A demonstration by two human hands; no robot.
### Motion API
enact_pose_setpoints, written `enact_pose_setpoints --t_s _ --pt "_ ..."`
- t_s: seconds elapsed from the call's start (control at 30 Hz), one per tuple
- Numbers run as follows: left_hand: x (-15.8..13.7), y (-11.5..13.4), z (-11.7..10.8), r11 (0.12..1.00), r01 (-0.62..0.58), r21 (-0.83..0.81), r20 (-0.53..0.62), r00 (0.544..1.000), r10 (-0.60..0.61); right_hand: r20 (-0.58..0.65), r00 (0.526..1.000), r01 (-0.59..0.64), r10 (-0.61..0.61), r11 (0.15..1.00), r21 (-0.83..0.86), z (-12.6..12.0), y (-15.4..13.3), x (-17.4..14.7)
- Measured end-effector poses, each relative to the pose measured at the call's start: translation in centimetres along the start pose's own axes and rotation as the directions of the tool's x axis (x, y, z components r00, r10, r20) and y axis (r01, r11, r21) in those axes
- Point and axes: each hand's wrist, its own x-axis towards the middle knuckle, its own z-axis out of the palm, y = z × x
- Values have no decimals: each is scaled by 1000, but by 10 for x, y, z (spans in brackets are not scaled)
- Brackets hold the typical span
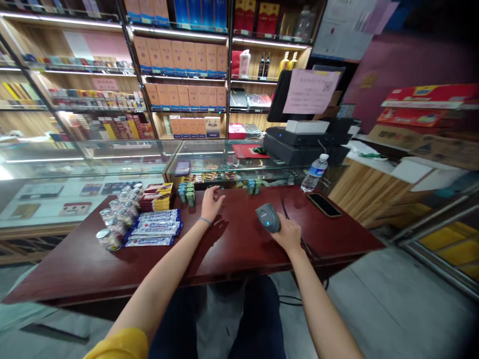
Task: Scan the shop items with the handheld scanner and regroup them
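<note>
Scanner (268,218) is held in the firmly curled right grip (289,234), its head uncovered, presumably for aiming; left grip (212,203), loosely spread and empty, is held near green packs (190,197).

Below my left fingers (212,191): a glossy reddish-brown wooden desk (232,244). I see, just beyond them, a long glass display counter (112,167); farther out, tall black-framed shelving with light wood-grain backs (45,44), white light strips (179,33) glowing along its ledges. Well to their right: a dusky pink wall (389,65) and, nearer, a striped wood-grain cabinet (361,187). Below desk level, nearer me: grey floor (377,299).
</note>
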Motion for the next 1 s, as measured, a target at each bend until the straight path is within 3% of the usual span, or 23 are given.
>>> enact_pose_setpoints --t_s 0.27,0.53,0.8,0.93,1.0 --pt "5 -4 85 996 47 -76 137 990 -37 -46 998 -43 41 999 -28 -15 33 -1" --pt "31 -22 144 1000 -1 13 253 968 -3 1 996 -87 87 996 -10 -11 37 -5" --pt "48 -37 162 959 -178 221 253 960 120 -13 999 -48 48 999 -3 -5 38 -9" --pt "45 -36 159 959 -204 196 196 967 165 -8 999 -44 44 999 -15 -3 38 -11" --pt "43 -33 157 970 -200 141 227 960 165 -7 999 -43 42 999 -18 -4 38 -10"
